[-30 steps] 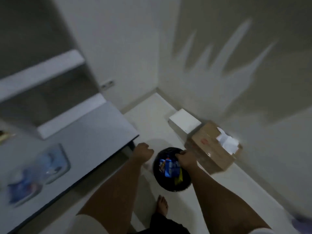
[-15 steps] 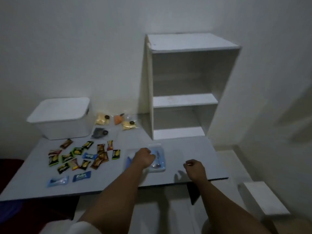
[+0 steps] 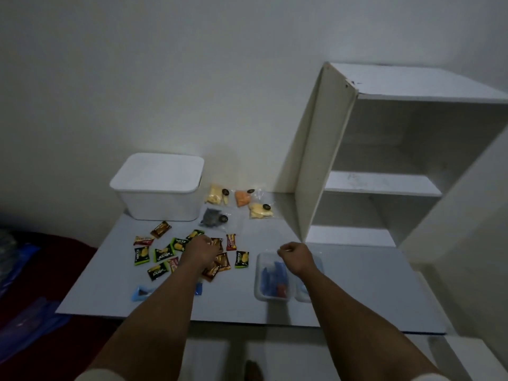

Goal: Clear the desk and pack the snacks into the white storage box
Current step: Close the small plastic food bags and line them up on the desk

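Brown snack packets under left hand's curled fingers

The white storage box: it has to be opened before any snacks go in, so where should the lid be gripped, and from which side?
Grip the lid of the white storage box by its overhanging rim, likely on the two short sides, coming from above. The lid sits flat and closed, its edge juts past the tapered walls, and a small notch shows at the right edge.

A white shelf unit stands at the desk's right end — red bedding lies left.
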`<act>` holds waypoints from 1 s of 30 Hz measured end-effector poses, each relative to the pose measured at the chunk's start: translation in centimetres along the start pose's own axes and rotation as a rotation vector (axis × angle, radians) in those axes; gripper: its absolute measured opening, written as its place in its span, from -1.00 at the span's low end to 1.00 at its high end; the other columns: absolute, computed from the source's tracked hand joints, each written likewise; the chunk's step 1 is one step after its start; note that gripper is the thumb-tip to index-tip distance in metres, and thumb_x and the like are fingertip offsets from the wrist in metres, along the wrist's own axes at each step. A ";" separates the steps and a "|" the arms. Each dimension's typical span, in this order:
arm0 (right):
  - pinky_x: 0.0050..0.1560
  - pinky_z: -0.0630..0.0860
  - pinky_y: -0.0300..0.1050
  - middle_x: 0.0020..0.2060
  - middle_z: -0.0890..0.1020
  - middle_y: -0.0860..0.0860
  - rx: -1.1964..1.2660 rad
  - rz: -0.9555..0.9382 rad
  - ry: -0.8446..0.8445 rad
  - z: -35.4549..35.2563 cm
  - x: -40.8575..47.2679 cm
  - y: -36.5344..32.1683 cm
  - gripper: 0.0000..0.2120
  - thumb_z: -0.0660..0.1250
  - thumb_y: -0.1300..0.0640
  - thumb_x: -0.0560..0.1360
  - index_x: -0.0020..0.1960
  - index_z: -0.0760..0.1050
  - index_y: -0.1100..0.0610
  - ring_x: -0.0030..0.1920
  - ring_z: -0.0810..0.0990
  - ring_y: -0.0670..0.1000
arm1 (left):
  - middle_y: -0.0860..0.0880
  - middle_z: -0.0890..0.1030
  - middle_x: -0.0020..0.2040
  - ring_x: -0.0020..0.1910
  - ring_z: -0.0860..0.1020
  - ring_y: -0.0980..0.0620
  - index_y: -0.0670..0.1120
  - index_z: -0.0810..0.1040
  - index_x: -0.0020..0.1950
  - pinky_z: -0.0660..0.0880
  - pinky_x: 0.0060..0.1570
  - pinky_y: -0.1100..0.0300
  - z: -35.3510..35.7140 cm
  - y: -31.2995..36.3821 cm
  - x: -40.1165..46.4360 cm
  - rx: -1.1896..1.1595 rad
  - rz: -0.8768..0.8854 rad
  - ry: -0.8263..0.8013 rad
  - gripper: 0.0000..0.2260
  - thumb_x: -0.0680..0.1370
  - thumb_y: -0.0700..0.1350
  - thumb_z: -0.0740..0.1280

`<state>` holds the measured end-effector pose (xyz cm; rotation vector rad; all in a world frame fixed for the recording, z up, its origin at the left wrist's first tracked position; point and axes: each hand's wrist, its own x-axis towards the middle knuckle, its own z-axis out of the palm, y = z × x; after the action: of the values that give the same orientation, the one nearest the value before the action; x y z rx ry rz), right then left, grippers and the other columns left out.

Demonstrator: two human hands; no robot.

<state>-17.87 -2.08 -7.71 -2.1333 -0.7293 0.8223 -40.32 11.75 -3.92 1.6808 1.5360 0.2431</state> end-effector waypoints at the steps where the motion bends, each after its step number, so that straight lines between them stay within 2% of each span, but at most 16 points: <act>1: 0.09 0.47 -0.17 0.00 0.70 0.07 -0.001 0.005 -0.011 0.6 1.1 -0.6 -0.83 0.45 0.14 0.51 0.06 0.68 0.18 0.05 0.63 0.04 | -0.08 0.59 -0.07 -0.10 0.57 -0.07 -0.02 0.56 -0.10 0.48 0.03 0.08 -0.1 0.1 0.8 0.012 0.019 -0.009 -0.95 0.56 -0.12 0.34; 2: 0.10 0.49 -0.15 0.00 0.70 0.05 -0.001 0.009 -0.017 1.3 2.4 -1.2 -0.83 0.45 0.12 0.51 0.06 0.68 0.17 0.05 0.63 0.04 | -0.14 0.61 0.14 0.09 0.58 -0.13 -0.09 0.61 0.14 0.46 0.11 0.10 0.2 -0.2 2.6 0.013 0.019 -0.016 -0.82 0.56 -0.09 0.34; 3: 0.11 0.51 -0.14 0.01 0.71 0.05 0.004 0.014 -0.021 2.0 3.9 -1.6 -0.83 0.45 0.11 0.51 0.06 0.68 0.16 0.07 0.64 0.05 | -0.16 0.57 0.30 0.24 0.55 -0.16 -0.12 0.56 0.32 0.45 0.18 0.10 0.2 0.0 3.9 0.025 0.024 -0.017 -0.65 0.56 -0.06 0.35; 5: 0.08 0.51 -0.15 0.04 0.72 0.08 0.007 0.026 -0.036 3.5 7.3 -2.6 -0.82 0.44 0.11 0.50 0.06 0.68 0.16 0.10 0.65 0.08 | -0.16 0.53 0.38 0.32 0.51 -0.16 -0.11 0.49 0.42 0.43 0.23 0.08 0.1 0.5 7.1 0.037 0.016 -0.021 -0.56 0.55 -0.05 0.34; 9: 0.16 0.53 -0.08 0.09 0.70 0.12 0.000 0.049 -0.060 6.8 14.8 -5.4 -0.78 0.42 0.12 0.52 0.12 0.67 0.18 0.15 0.64 0.13 | -0.19 0.63 0.19 0.14 0.58 -0.17 -0.16 0.56 0.25 0.45 0.07 0.13 0.4 2.0 14.7 0.091 0.049 -0.052 -0.73 0.58 -0.11 0.28; 12: 0.24 0.50 -0.08 0.19 0.67 0.12 -0.006 0.069 -0.094 9.2 20.8 -7.8 -0.69 0.37 0.11 0.55 0.26 0.62 0.17 0.23 0.61 0.14 | -0.15 0.64 0.16 0.14 0.60 -0.17 -0.17 0.55 0.25 0.48 0.06 0.14 1.0 3.5 20.4 0.120 0.066 -0.068 -0.75 0.60 -0.14 0.28; 14: 0.26 0.50 -0.08 0.22 0.66 0.14 -0.008 0.044 -0.109 10.8 24.9 -9.4 -0.68 0.32 0.14 0.57 0.29 0.61 0.20 0.26 0.60 0.15 | -0.11 0.63 0.18 0.15 0.60 -0.14 -0.12 0.53 0.30 0.54 0.16 0.02 1.6 4.6 24.4 0.115 0.098 -0.087 -0.73 0.61 -0.12 0.29; 16: 0.16 0.52 -0.10 0.17 0.68 0.16 -0.019 0.017 -0.123 12.3 29.0 -10.8 -0.73 0.29 0.18 0.59 0.24 0.62 0.22 0.19 0.62 0.16 | -0.11 0.59 0.24 0.16 0.58 -0.15 -0.07 0.47 0.39 0.55 0.18 -0.07 2.6 5.7 28.2 0.096 0.113 -0.087 -0.67 0.61 -0.16 0.26; 17: 0.13 0.51 -0.12 0.17 0.68 0.16 -0.030 0.003 -0.138 13.0 30.8 -11.5 -0.73 0.28 0.18 0.60 0.24 0.62 0.21 0.19 0.63 0.15 | -0.13 0.56 0.29 0.20 0.56 -0.16 -0.07 0.44 0.43 0.52 0.21 -0.05 3.2 6.2 30.1 0.108 0.133 -0.064 -0.64 0.61 -0.18 0.25; 19: 0.22 0.51 -0.09 0.24 0.65 0.15 -0.050 -0.009 -0.201 14.5 33.9 -12.3 -0.67 0.26 0.17 0.60 0.32 0.58 0.19 0.25 0.60 0.16 | -0.16 0.48 0.41 0.33 0.49 -0.19 -0.10 0.42 0.46 0.43 0.30 0.06 4.5 6.9 33.5 0.156 0.184 -0.025 -0.61 0.62 -0.19 0.25; 21: 0.25 0.48 -0.08 0.29 0.61 0.18 -0.101 -0.013 -0.274 15.5 35.9 -12.4 -0.62 0.26 0.17 0.58 0.39 0.53 0.19 0.29 0.57 0.18 | -0.14 0.46 0.43 0.38 0.45 -0.18 -0.12 0.44 0.45 0.35 0.29 0.14 5.6 7.5 36.1 0.175 0.172 -0.017 -0.62 0.61 -0.21 0.25; 23: 0.13 0.49 -0.08 0.20 0.65 0.20 -0.179 -0.020 -0.276 15.5 37.0 -12.5 -0.67 0.26 0.15 0.57 0.30 0.56 0.20 0.21 0.60 0.21 | -0.17 0.52 0.35 0.32 0.49 -0.20 -0.15 0.51 0.34 0.39 0.29 0.14 6.4 7.5 38.1 0.229 0.172 -0.043 -0.66 0.57 -0.22 0.24; 24: 0.06 0.50 -0.07 0.12 0.67 0.20 -0.200 -0.016 -0.248 15.4 37.4 -12.3 -0.71 0.26 0.13 0.56 0.21 0.58 0.20 0.14 0.62 0.22 | -0.18 0.55 0.29 0.28 0.51 -0.21 -0.16 0.53 0.30 0.44 0.29 0.07 6.7 7.3 38.8 0.258 0.170 -0.063 -0.66 0.53 -0.20 0.23; 26: -0.04 0.53 -0.06 -0.01 0.68 0.17 -0.242 0.017 -0.175 14.8 37.9 -12.0 -0.76 0.26 0.09 0.51 0.06 0.59 0.19 0.04 0.65 0.20 | -0.19 0.54 0.29 0.28 0.50 -0.24 -0.13 0.50 0.34 0.46 0.29 -0.04 7.1 6.8 39.7 0.264 0.122 -0.092 -0.60 0.50 -0.15 0.24; 30: -0.02 0.58 -0.04 0.01 0.66 0.12 -0.313 0.100 -0.078 13.6 38.7 -11.4 -0.78 0.28 0.10 0.51 0.09 0.57 0.17 0.04 0.65 0.17 | -0.20 0.45 0.38 0.35 0.43 -0.26 -0.11 0.43 0.42 0.42 0.34 -0.09 7.5 6.0 40.4 0.308 0.059 -0.114 -0.53 0.50 -0.08 0.27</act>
<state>-5.93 37.34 -18.62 -2.4436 -0.8432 0.8968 -21.64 45.24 -19.92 1.9447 1.4969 -0.0635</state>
